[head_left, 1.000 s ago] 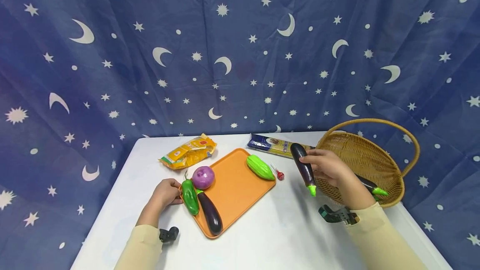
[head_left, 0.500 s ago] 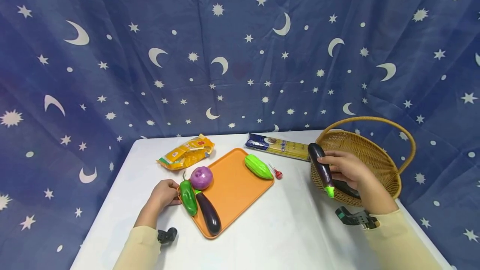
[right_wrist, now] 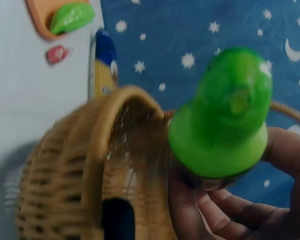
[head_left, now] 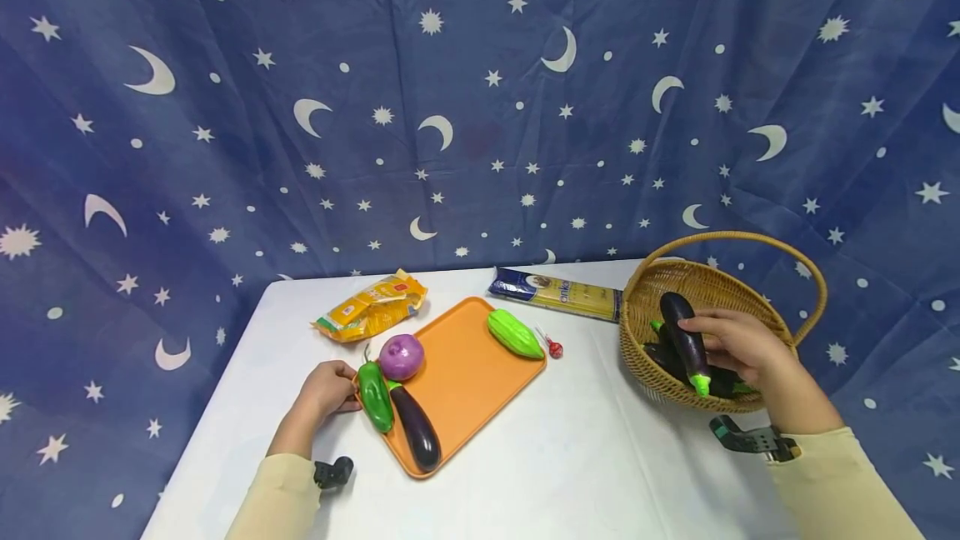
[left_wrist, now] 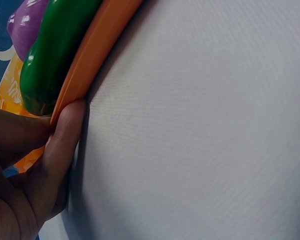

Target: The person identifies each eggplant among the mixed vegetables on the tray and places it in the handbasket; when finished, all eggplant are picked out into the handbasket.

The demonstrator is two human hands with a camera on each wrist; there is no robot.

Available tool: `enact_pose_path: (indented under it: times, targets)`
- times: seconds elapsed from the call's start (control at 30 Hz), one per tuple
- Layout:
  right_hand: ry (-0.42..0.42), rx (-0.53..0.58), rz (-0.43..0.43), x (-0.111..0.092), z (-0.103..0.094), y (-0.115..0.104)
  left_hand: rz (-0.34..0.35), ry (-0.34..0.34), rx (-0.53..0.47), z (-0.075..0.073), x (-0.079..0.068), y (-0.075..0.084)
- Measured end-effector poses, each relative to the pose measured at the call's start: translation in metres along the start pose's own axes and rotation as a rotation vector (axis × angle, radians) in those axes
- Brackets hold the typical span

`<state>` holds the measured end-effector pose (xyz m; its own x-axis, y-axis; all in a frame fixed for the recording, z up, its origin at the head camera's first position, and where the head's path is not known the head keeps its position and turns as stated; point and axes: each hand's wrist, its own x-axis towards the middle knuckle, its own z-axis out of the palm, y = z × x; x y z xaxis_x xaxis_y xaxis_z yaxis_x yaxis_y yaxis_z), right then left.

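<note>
My right hand point(head_left: 738, 346) holds a dark purple eggplant point(head_left: 684, 336) over the wicker basket point(head_left: 633, 361). Its green stem end point(right_wrist: 225, 115) faces the camera in the right wrist view. Below it, inside the basket, lie more dark eggplants with green stems, partly hidden by the hand. At the left, my left hand point(head_left: 328, 387) pinches the edge of the orange tray point(head_left: 472, 390) between thumb and fingers, as the left wrist view shows. Beside that hand on the tray are a green pepper point(head_left: 375, 397), a purple onion point(head_left: 402, 357) and another eggplant point(head_left: 417, 430).
A bright green ridged vegetable point(head_left: 515, 333) lies at the tray's right corner, with a red lollipop point(head_left: 554, 349) just beyond. Toward the back are a yellow-orange packet point(head_left: 372, 307) and a spaghetti pack point(head_left: 558, 292) reaching the basket. The basket's handle point(head_left: 738, 236) arches upward.
My right hand has carried the eggplant rightward, from left of the basket to over its opening. My left hand keeps its hold on the tray edge; the head view has shifted slightly.
</note>
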<state>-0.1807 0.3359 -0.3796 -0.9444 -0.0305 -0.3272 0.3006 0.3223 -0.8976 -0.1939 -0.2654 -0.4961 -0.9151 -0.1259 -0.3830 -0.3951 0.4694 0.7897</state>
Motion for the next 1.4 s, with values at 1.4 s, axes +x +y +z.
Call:
enact_pose_path:
  times: [1.4]
  targets:
    - [0.187,-0.237,0.122,0.015,-0.039,0.03,-0.018,0.004,-0.022,0.0,0.007,-0.005]
